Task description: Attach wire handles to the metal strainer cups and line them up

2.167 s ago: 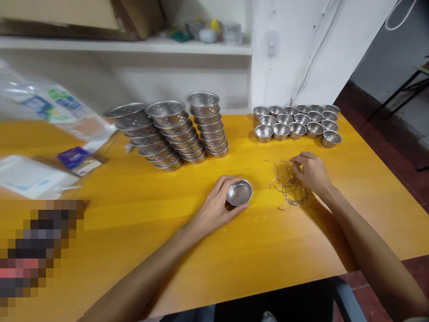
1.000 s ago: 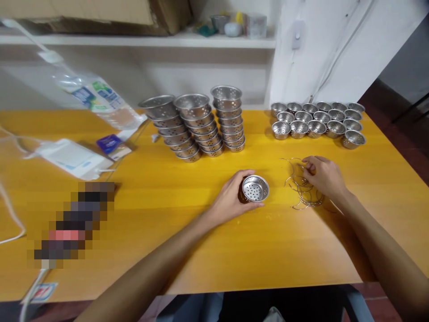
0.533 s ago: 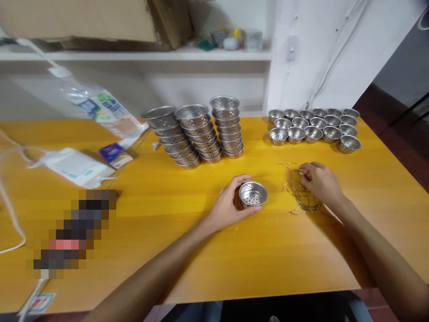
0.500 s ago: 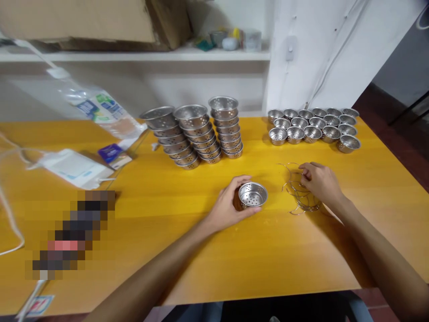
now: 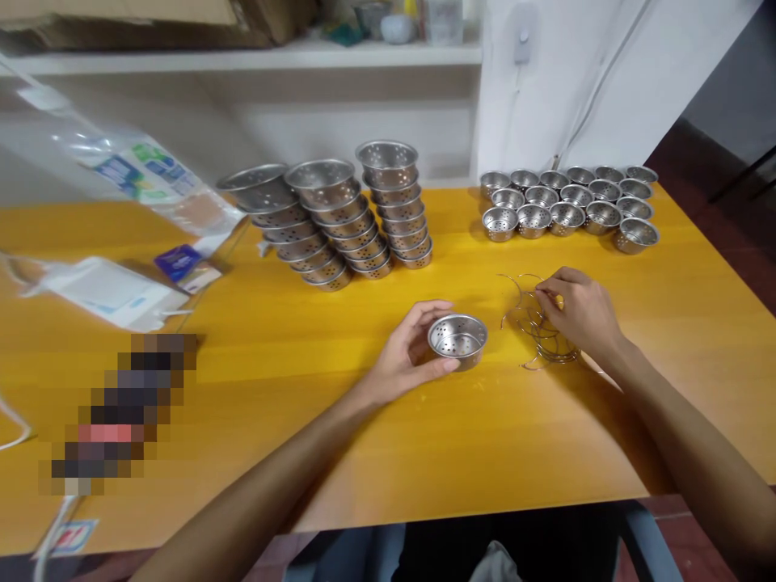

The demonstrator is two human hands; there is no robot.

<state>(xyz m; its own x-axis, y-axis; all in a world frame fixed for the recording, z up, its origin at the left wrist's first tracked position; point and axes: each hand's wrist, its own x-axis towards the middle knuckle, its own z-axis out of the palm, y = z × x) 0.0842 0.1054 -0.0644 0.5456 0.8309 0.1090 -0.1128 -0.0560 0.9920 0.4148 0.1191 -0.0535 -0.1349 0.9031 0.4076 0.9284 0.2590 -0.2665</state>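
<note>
A small perforated metal cup (image 5: 459,339) stands upright on the yellow table, its open side up. My left hand (image 5: 407,356) curls round its left side, thumb in front and fingers behind. Over a loose pile of thin wire rings (image 5: 549,343) is my right hand (image 5: 579,311), thumb and forefinger pinched together on a wire at the pile's upper edge. Several of the wires are open curves that overlap one another. Beyond my hands rise three leaning stacks of like cups (image 5: 327,194).
Rows of single perforated cups (image 5: 567,218) stand at the back right by the wall. To the left lie a plastic packet (image 5: 163,182), a white device (image 5: 112,291) with cables, and a blurred-out object (image 5: 124,412). A white shelf (image 5: 364,58) runs behind.
The view has tilted down slightly, so the background sits higher. My right thumb and forefinger have closed more tightly at the wires. My left hand stays round the cup.
</note>
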